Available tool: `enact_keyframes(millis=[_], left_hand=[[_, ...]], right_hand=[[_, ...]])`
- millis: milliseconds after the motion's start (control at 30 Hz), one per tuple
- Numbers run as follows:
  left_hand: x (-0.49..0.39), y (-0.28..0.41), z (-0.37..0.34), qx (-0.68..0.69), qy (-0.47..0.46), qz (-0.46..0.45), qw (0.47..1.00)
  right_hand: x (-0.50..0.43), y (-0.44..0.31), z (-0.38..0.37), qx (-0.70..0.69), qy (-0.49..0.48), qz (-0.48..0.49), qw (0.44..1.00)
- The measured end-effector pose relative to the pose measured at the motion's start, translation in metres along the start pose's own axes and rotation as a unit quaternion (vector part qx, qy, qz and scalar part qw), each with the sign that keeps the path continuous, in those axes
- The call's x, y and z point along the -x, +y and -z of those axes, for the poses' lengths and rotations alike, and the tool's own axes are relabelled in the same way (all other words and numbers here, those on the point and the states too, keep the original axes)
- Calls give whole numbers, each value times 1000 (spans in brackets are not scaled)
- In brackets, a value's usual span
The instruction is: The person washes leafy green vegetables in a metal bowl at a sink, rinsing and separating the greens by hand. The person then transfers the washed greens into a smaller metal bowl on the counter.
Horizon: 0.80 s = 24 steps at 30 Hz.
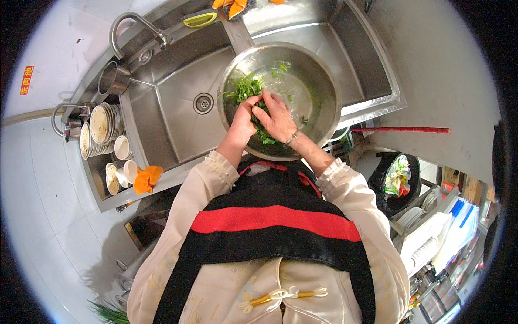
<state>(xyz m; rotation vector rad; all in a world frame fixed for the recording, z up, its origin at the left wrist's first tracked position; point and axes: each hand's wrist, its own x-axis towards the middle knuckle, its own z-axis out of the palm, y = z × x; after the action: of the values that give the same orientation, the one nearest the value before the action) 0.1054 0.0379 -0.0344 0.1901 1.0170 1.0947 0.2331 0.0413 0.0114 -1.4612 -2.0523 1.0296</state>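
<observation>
A large round stainless steel basin [323, 85] rests over the divider and front rim of a double sink. My left hand [243, 119] is closed around a bunch of leafy green herbs [247, 86], whose stems stick out above the fingers and whose leaves hang below. Against the bunch from the right lies my right hand [277, 117], its thumb and fingers bent over the greens; a bracelet circles that wrist. Loose green leaves [281, 69] lie in the basin, which seems to hold some water. What is between the palms is partly hidden.
Left of the basin is a sink bowl [182, 101] with a drain, a curved faucet [135, 18] and a metal pot [114, 78]. Stacked used bowls [106, 123] and an orange cloth [147, 179] are farther left. A lined waste bin [398, 178] stands at the right.
</observation>
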Motion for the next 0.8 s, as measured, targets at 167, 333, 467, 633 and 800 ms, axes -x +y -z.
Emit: enact_keyframes(millis=[167,333,467,633,800], left_hand=[[-6,-3,-12,-29,53,1,998],[-15,3,-13,2,167,19,986],[4,23,-22,-59,177,-16,982],[20,36,-27,-49,156,-53,985],[19,38,-18,-53,134,-35,989]], right_hand=[[27,-22,27,171,-88,32,981],[27,4,61,142,-114,28,983],[-4,66,65,369,-67,-36,926],[3,95,30,332,-271,13,903],[1,83,30,156,-281,34,946]])
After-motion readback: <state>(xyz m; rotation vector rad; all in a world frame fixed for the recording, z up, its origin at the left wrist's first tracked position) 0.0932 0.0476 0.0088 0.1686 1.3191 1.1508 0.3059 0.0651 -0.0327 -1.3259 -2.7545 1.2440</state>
